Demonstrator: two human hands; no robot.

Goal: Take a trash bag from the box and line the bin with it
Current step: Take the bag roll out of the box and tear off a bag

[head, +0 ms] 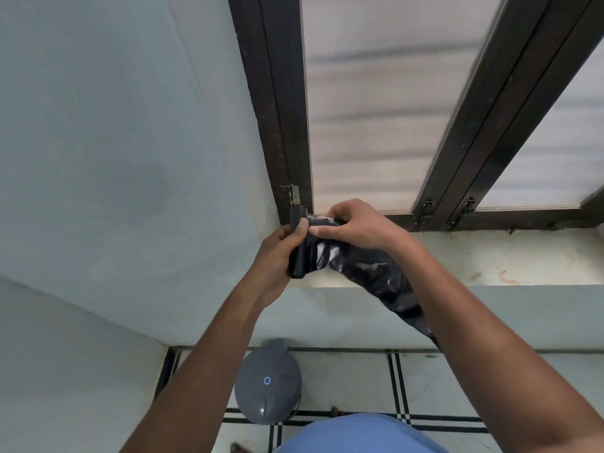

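Observation:
Both hands are raised in front of the window sill. My left hand (277, 256) grips a black roll of trash bags (298, 243), held upright. My right hand (353, 227) pinches the top edge of a black trash bag (376, 276) that comes off the roll and hangs down to the right under my right forearm. The grey bin (268, 382) with a domed lid stands on the floor below, between my arms, lid shut. No box is in view.
A dark-framed window (287, 125) with frosted panes rises behind the hands above a stained sill (506, 259). A pale wall (114, 158) fills the left. The tiled floor (425, 387) has black lines.

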